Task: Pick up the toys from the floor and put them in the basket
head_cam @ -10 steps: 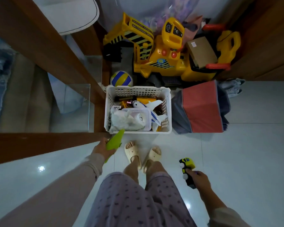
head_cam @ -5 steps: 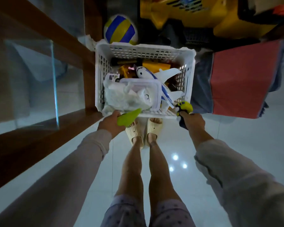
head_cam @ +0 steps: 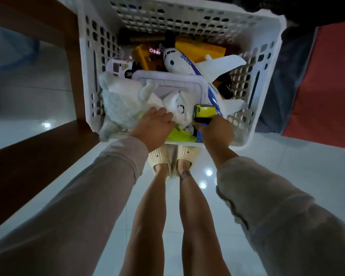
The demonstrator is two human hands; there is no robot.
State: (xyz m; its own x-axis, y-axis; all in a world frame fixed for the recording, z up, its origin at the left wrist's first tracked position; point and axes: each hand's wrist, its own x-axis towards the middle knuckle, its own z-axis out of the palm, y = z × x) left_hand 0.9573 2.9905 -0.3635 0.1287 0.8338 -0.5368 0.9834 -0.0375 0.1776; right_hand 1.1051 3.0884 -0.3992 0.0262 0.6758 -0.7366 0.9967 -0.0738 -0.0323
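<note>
The white perforated basket (head_cam: 265, 80) fills the top of the view, packed with toys: a white and blue airplane (head_cam: 191, 66), a white plush (head_cam: 126, 102), a clear tub (head_cam: 167, 80), yellow pieces. My left hand (head_cam: 153, 128) reaches over the near rim and grips a lime green toy (head_cam: 179, 136), which sticks out below my fingers at the rim. My right hand (head_cam: 215, 132) is shut on a small yellow and black toy truck (head_cam: 204, 113), held inside the basket near the airplane's tail.
A brown wooden frame with glass panels (head_cam: 72, 62) stands left of the basket. A red and dark fabric box (head_cam: 327, 86) sits to its right. My bare legs and cream slippers (head_cam: 173, 156) are on the glossy white tile floor just below the basket.
Both hands have moved forward from just outside the near rim to over and into the basket, carrying the green toy and the yellow truck. The camera has leaned in closer.
</note>
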